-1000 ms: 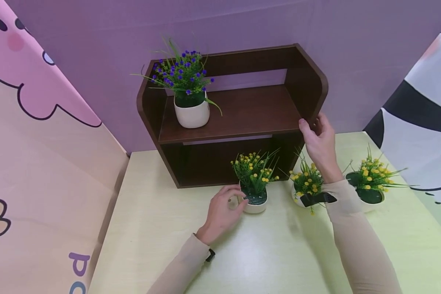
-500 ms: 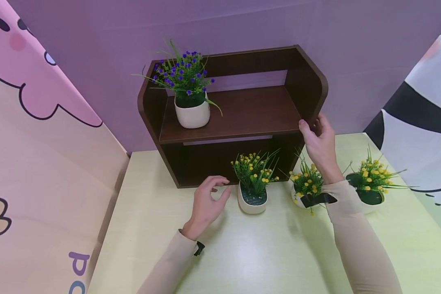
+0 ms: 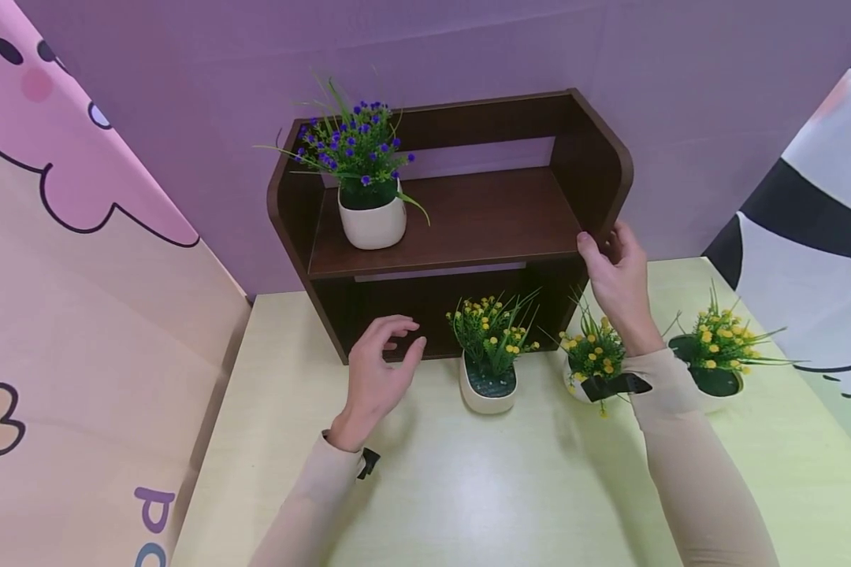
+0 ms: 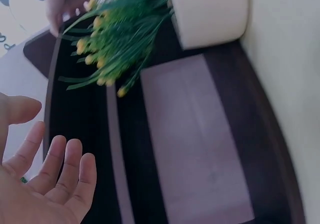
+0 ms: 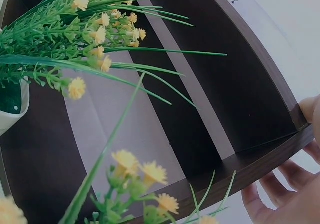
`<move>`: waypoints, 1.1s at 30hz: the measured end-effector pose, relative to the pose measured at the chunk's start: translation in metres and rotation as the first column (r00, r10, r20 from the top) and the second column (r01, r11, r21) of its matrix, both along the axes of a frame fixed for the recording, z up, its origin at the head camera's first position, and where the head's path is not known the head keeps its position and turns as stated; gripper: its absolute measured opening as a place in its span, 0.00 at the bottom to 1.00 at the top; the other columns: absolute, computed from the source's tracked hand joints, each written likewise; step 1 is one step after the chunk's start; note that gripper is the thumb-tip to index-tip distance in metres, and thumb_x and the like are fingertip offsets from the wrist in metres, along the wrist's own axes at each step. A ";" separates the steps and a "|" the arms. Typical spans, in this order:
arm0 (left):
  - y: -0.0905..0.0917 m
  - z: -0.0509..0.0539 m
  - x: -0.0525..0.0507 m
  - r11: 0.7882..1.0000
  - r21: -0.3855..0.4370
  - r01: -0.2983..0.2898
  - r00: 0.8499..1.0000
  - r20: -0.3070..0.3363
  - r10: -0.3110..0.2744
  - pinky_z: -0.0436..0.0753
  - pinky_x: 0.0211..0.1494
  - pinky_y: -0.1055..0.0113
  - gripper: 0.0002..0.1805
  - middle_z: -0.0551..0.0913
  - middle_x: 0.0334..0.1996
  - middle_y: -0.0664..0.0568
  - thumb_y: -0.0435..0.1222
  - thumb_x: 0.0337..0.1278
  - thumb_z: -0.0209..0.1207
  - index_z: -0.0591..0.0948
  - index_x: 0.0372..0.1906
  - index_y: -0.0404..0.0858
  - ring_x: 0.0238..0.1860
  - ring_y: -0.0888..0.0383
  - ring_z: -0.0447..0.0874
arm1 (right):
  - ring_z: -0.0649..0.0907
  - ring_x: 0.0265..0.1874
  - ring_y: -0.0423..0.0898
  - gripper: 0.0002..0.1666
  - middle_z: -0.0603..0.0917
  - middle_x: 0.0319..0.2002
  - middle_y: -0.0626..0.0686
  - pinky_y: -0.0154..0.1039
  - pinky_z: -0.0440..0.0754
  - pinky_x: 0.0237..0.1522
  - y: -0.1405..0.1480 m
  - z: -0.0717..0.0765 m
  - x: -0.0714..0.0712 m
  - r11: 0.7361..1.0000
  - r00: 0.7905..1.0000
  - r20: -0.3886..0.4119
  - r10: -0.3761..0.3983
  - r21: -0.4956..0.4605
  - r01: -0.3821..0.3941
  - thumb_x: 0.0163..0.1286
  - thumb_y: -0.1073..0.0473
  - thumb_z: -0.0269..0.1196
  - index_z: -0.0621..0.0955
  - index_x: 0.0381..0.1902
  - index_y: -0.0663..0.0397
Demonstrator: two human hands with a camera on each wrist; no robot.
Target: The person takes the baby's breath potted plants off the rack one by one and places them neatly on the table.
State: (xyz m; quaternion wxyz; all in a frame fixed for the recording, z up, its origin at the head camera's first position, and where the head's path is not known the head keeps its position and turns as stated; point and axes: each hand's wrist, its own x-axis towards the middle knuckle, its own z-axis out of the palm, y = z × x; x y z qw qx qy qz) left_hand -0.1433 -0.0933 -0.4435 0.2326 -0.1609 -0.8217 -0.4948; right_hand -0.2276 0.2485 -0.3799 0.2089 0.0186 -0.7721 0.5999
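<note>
My left hand [image 3: 379, 378] hovers before the lower left part of a dark brown two-tier shelf [image 3: 496, 209], fingers loosely bent and nothing in them. To its right, apart from it, a white pot of yellow flowers [image 3: 489, 398] stands at the shelf's front edge. The left wrist view shows that pot [image 4: 212, 14] and the left palm with bare fingers [image 4: 55, 164]. My right hand [image 3: 617, 279] grips the shelf's right side panel, thumb at the front where the upper board meets it. In the right wrist view its fingers [image 5: 272, 186] lie along the panel's outer face.
A white pot of purple flowers [image 3: 372, 224] stands on the upper board's left side. Two more yellow-flowered plants, one partly behind the right wrist [image 3: 592, 350] and one farther right [image 3: 716, 378], stand on the pale table [image 3: 468, 504]. A purple backdrop [image 3: 454, 55] hangs behind the shelf.
My left hand has moved away from the yellow-flowered pot, leftward and slightly farther back. The right hand keeps its hold on the shelf, and the plants stay in place.
</note>
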 end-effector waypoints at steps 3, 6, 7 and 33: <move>0.000 0.010 -0.003 1.000 0.026 -0.012 0.999 -0.050 0.013 0.89 0.50 0.50 0.10 0.88 0.55 0.46 0.36 0.65 0.70 0.89 0.49 0.39 0.52 0.48 0.88 | 0.82 0.60 0.37 0.27 0.81 0.67 0.55 0.31 0.80 0.64 0.006 0.000 0.005 1.000 1.000 0.003 -0.007 0.000 0.007 0.82 0.51 0.60 0.75 0.74 0.47; -0.006 0.023 -0.010 0.998 0.046 -0.039 0.994 -0.100 0.043 0.89 0.49 0.47 0.11 0.88 0.55 0.46 0.35 0.65 0.70 0.88 0.49 0.38 0.52 0.46 0.88 | 0.81 0.61 0.37 0.28 0.80 0.69 0.55 0.33 0.80 0.66 0.005 0.004 0.003 1.000 1.000 0.018 -0.005 0.014 0.005 0.82 0.49 0.59 0.74 0.75 0.46; -0.008 0.027 -0.012 0.998 0.053 -0.043 0.993 -0.109 0.048 0.89 0.50 0.45 0.11 0.88 0.55 0.46 0.35 0.66 0.70 0.88 0.50 0.37 0.52 0.46 0.88 | 0.81 0.61 0.37 0.28 0.80 0.69 0.55 0.34 0.80 0.67 0.006 0.005 0.003 1.000 1.000 0.024 -0.011 0.019 0.010 0.82 0.49 0.59 0.74 0.75 0.45; -0.020 0.092 -0.053 0.969 0.124 -0.215 0.953 -0.192 0.236 0.87 0.53 0.48 0.26 0.81 0.64 0.40 0.40 0.62 0.71 0.82 0.62 0.35 0.62 0.42 0.80 | 0.82 0.58 0.35 0.27 0.82 0.64 0.52 0.28 0.79 0.61 0.003 0.002 0.003 1.000 1.000 -0.003 0.005 0.002 -0.005 0.82 0.50 0.60 0.75 0.74 0.49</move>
